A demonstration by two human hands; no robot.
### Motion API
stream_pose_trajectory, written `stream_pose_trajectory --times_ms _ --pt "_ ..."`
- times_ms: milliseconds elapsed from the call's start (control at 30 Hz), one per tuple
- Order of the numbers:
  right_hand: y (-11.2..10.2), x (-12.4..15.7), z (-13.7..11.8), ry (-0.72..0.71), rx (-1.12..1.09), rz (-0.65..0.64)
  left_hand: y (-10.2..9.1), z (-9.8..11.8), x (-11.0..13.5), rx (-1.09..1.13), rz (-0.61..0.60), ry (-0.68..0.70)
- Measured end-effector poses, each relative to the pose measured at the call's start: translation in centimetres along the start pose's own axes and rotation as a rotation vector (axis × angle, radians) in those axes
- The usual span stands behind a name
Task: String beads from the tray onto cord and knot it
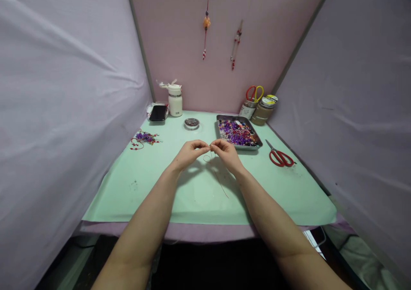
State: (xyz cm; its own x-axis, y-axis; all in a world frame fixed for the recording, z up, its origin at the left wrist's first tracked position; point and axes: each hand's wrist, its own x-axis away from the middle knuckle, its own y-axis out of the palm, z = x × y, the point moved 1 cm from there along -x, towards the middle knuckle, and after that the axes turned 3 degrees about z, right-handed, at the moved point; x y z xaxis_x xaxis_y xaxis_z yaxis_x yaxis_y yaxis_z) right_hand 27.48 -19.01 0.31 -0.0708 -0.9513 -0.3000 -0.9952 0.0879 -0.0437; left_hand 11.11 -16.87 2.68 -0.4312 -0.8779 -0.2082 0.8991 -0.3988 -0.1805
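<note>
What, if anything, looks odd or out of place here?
Grey marks smudge the mat left of the left forearm, and dark specks lie by the scissors: both look odd against the plain green.

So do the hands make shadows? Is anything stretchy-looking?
In the head view, soft shadows lie below the left hand and right hand on the green tabletop; also in the head view, the forearms look stretched toward the bottom edge.

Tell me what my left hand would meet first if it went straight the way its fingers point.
Probably your right hand, close in front of your left hand where both hold a thin string; I can't tell whether the hands touch.
</note>
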Motion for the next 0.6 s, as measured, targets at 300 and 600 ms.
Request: stream_pose_trajectory --times_ms 300,600 --pt "0.1 0.0 0.0 0.063 0.021 0.006 0.2 0.1 0.0 0.130 0.044 0.040" --pt "0.0 0.2 -0.3 -0.137 0.145 0.116 0.7 -1.5 -0.6 0.253 0.218 -0.200"
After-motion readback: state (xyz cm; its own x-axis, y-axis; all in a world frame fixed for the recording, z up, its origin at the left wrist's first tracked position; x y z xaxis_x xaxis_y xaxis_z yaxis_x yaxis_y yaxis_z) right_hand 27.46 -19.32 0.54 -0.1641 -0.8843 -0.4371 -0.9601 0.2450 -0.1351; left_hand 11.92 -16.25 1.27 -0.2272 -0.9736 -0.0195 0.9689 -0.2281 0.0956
